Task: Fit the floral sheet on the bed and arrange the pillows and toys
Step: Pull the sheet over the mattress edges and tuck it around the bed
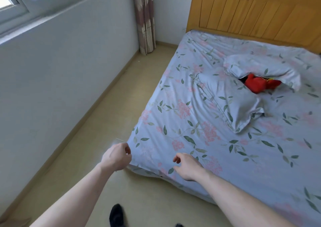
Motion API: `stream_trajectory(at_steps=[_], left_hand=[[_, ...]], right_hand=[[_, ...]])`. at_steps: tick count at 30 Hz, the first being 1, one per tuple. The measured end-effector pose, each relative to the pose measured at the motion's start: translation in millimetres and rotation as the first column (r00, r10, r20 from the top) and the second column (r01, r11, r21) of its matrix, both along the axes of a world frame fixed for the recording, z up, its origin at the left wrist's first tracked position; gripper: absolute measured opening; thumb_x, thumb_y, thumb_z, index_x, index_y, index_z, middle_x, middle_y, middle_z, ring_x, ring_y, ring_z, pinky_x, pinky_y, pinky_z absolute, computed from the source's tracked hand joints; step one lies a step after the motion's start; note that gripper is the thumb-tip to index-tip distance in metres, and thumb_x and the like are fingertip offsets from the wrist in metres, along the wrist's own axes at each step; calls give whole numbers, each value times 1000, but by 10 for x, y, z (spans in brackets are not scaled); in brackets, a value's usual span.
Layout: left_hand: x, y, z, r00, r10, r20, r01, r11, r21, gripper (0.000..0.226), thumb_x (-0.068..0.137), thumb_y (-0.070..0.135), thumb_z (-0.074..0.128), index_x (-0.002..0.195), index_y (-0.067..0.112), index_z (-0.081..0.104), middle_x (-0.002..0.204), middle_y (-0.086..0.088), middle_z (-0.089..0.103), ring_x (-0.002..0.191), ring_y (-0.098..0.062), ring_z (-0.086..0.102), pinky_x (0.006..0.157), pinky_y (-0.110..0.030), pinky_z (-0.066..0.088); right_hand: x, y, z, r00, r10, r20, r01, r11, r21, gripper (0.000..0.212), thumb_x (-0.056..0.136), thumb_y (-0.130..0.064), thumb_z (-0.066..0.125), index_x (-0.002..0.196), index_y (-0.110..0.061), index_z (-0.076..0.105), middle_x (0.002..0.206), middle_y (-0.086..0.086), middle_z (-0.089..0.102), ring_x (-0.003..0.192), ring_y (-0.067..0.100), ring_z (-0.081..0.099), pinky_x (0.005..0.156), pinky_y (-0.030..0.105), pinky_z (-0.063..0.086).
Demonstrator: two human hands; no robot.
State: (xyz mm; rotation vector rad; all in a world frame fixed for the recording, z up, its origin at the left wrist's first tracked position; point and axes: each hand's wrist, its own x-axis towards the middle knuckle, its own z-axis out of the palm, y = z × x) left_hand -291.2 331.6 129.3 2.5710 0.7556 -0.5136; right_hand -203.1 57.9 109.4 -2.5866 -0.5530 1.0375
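The pale blue floral sheet covers the mattress, wrinkled near the middle. Two pillows in matching floral cases lie on it: one mid-bed and one nearer the headboard. A red plush toy shows between them, partly under the far pillow. My left hand hovers at the bed's near left corner with fingers loosely curled, holding nothing that I can see. My right hand is over the sheet's near edge, fingers relaxed and slightly curled, empty.
A wooden headboard stands at the far end. A strip of beige floor runs between the bed and the white wall with a window. A curtain hangs in the corner. My dark-socked foot is on the floor.
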Motion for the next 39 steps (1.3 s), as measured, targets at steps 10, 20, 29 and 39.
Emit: stream_trajectory(at_steps=[10,20,29,39], left_hand=[[89,1381,220,984,-128,125,126,992,20,8,88,34,56,95,35,59,107,15,58,93,-12,56,70,-27,42],[717,2422,459,928,-326,179,326,945,31,19,88,36,60,106,31,60,109,13,56,95,-12,57,81,-28,47],[1795,2873,599,873,-438,214,440,897,43,30,89,38,61,118,31,58,117,13,53,103,-12,59,86,-30,50],[2976,3804,831,847,-471,246,461,882,103,37,90,42,62,125,34,52,118,12,50,101,-11,61,86,-31,51]], right_hand=[[108,1410,180,991,-122,51,121,992,26,34,96,-34,57,129,-27,53,133,-5,52,113,17,55,95,31,47],[222,2393,365,971,-229,63,225,972,65,39,98,-35,57,136,-24,50,135,-6,49,111,13,51,89,25,40],[1183,2849,427,925,-372,81,365,927,86,41,96,-37,58,134,-24,50,133,-6,50,119,15,51,91,27,41],[2351,3741,704,912,-393,117,376,916,141,42,96,-37,57,135,-25,48,135,-6,49,119,15,52,100,29,44]])
